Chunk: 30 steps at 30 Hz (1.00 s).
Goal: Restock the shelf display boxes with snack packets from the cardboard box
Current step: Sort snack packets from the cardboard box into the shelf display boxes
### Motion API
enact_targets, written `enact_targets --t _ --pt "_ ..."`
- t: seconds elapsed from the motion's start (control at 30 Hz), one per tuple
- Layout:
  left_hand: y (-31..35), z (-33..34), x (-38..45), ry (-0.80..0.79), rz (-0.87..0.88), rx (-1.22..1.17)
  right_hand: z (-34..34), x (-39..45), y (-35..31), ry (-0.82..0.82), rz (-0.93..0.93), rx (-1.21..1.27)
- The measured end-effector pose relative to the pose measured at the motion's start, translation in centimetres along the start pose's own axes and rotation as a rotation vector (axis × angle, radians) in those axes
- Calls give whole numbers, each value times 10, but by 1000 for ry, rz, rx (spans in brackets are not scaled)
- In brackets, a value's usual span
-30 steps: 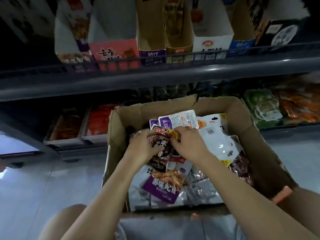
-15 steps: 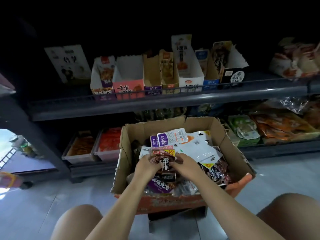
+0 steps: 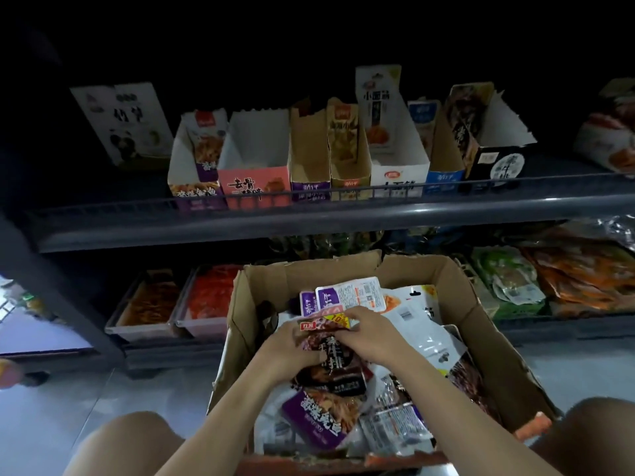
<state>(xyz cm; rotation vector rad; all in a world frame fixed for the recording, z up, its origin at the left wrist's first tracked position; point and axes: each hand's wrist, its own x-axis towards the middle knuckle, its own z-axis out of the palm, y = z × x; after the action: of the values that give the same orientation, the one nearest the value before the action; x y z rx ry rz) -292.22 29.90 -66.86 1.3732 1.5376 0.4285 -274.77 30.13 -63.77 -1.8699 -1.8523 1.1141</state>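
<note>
While cardboard box (image 3: pixel 488 341) sits on grey floor (image 3: pixel 68 407) | both hands (image 3: pixel 371 334) grip dark packet (image 3: pixel 330 359) | shelf (image 3: pixel 343 214) behind

I'm seeing the cardboard box (image 3: pixel 488 324) standing open on the floor below the shelf, its flaps up and its near edge torn. It's lying heaped with snack packets, white, purple and dark ones overlapping at all angles. A dark brown packet (image 3: pixel 330 355) with a red and yellow top strip is lying near the middle of the heap, and a purple packet (image 3: pixel 319 420) is lying flat toward the near edge. On the upper shelf, the display boxes (image 3: pixel 343 159) are standing upright in a row behind its front rail, the pink-fronted box (image 3: pixel 256 156) looking hollow.
</note>
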Motion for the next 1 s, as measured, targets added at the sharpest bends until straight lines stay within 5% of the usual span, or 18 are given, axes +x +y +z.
enact_targets --t 0.17,0.37,0.53,0.7,0.83,1.0 --pt "9 -7 12 134 -44 -217 -2 10 6 83 15 125" --pt "30 -14 9 107 -137 -641 1 11 -1 155 -61 416" --pt "28 -30 7 257 -50 -671 -2 15 -10 52 -83 501" --pt "32 -46 0 427 54 -557 -4 34 -3 134 -151 207" --pt "27 -48 -9 417 50 -332 4 47 1 57 -142 17" --pt "15 -51 -9 412 -3 -249 13 54 3 167 -28 177"
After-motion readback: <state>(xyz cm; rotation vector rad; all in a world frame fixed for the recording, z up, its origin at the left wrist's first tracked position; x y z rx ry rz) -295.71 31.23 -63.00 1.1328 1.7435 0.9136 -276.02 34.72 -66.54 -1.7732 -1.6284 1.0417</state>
